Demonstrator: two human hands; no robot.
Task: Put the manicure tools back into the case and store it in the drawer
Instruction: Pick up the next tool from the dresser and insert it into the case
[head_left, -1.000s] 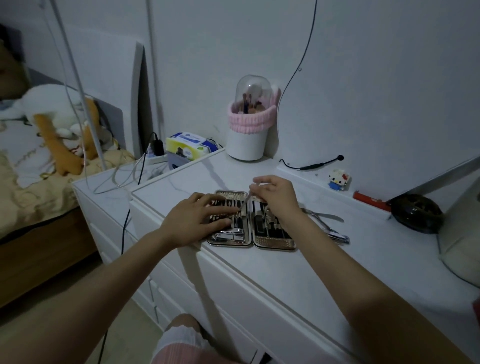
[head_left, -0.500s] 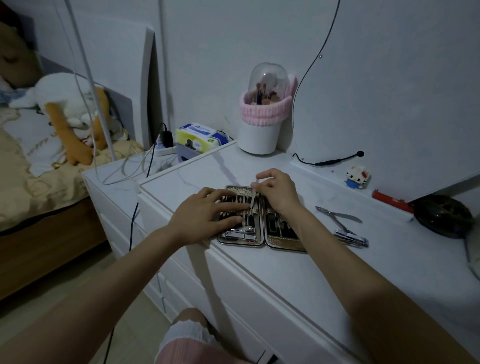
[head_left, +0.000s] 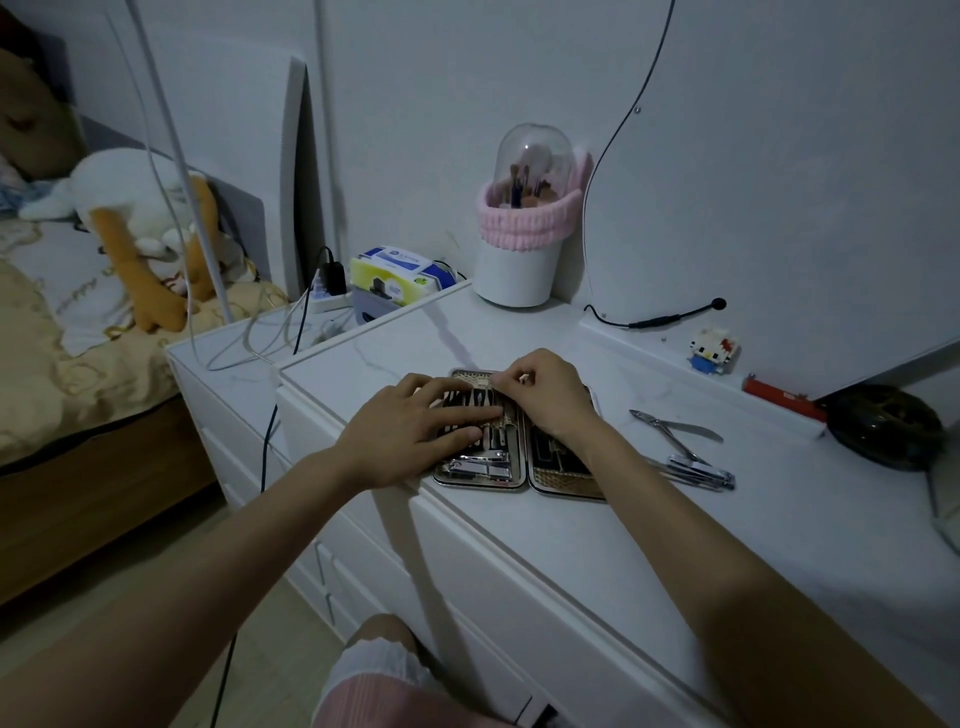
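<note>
Loose nippers and clippers flank the case.

From my remote seat, I can read no text anywhere in this dim bedroom view. The tissue pack beside the white dresser carries a blue-and-white label with printing on it, but the characters are too small and blurred for me to make out. The bedsheet at left shows a line of cursive lettering near the plush toy, which I also cannot decipher. The open manicure case on the worktop shows no legible brand or marking, and neither does the red object on the ledge.
</note>
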